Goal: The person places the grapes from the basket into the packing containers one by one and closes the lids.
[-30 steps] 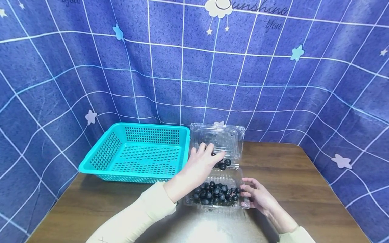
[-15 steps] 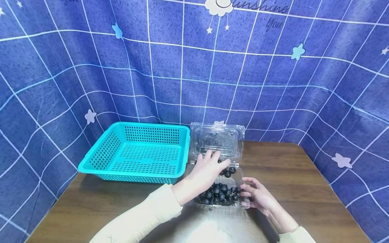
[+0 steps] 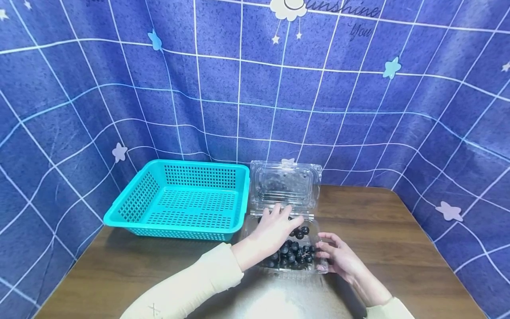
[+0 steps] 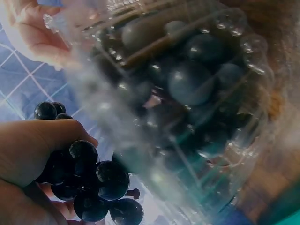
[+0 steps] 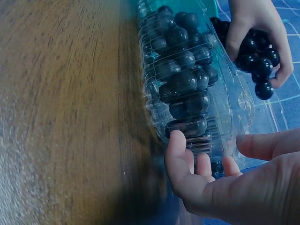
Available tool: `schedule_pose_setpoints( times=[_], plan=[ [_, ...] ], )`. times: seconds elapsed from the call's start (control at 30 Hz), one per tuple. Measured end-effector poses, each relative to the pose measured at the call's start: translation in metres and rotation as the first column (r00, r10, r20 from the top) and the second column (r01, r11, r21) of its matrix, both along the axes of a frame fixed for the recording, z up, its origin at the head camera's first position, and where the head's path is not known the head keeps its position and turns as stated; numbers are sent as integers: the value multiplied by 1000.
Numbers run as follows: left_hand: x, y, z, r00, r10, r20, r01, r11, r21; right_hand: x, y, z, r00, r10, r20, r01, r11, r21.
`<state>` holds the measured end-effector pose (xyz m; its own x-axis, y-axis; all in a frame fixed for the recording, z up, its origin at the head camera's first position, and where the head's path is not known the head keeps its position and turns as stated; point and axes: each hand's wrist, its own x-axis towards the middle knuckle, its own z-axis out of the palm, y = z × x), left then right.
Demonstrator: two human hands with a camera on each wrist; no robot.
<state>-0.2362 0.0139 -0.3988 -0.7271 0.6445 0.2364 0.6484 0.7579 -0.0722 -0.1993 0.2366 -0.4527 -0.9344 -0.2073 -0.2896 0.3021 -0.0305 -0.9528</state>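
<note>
My left hand (image 3: 275, 232) holds a bunch of dark grapes (image 5: 258, 58) over the back part of a clear plastic clamshell box (image 3: 314, 228). Thumb and fingers curl round the bunch, and several grapes (image 4: 112, 180) hang out below the thumb in the left wrist view. More dark grapes (image 3: 292, 254) lie in the front of the box, partly hidden by my left forearm in the head view. At the box's right side, my right hand (image 3: 340, 259) grips the wall, with fingers (image 5: 178, 159) low on the ribbed side and the thumb up by the rim.
A turquoise perforated basket (image 3: 179, 230) stands to the left of the box. The clamshell's lid (image 3: 284, 184) is raised at the back, close to the blue grid-patterned curtain (image 3: 255, 79). Everything stands on a brown wooden table (image 3: 366, 221).
My left hand has come down and toward me with the bunch, from in front of the raised lid to over the box's tray. My right hand has stayed at the box's side.
</note>
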Motion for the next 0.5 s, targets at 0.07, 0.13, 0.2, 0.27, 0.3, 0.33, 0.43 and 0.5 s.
schedule_pose_setpoints(
  times=[0.07, 0.13, 0.2, 0.27, 0.3, 0.33, 0.43, 0.5],
  plan=[
    [-2, -1, -3, 1000, 8, 1, -8, 1000, -5, 0, 0, 0, 1000, 0, 1, 0, 1000, -2],
    [-5, -2, -5, 1000, 12, -9, -12, 1000, -10, 0, 0, 0, 1000, 0, 1, 0, 1000, -4],
    [-7, -3, -7, 1000, 15, -12, -15, 1000, -14, 0, 0, 1, 1000, 1, 2, -1, 1000, -4],
    [-10, -3, -9, 1000, 17, -7, -17, 1000, -14, 0, 0, 0, 1000, -1, 4, 2, 1000, -4],
    [-11, -3, -10, 1000, 19, 1, -19, 1000, -14, 0, 0, 0, 1000, -2, 4, 2, 1000, -4],
    [-12, -3, -11, 1000, 21, 10, -21, 1000, -13, 0, 0, 0, 1000, -3, 4, 3, 1000, -3],
    [-15, -1, -13, 999, 29, 45, -29, 999, -19, -1, 0, 0, 1000, -6, 4, 6, 1000, 2],
    [-17, 1, -14, 997, 34, 64, -32, 999, -33, -1, 0, 0, 1000, -6, 3, 6, 1000, 4]
  ],
)
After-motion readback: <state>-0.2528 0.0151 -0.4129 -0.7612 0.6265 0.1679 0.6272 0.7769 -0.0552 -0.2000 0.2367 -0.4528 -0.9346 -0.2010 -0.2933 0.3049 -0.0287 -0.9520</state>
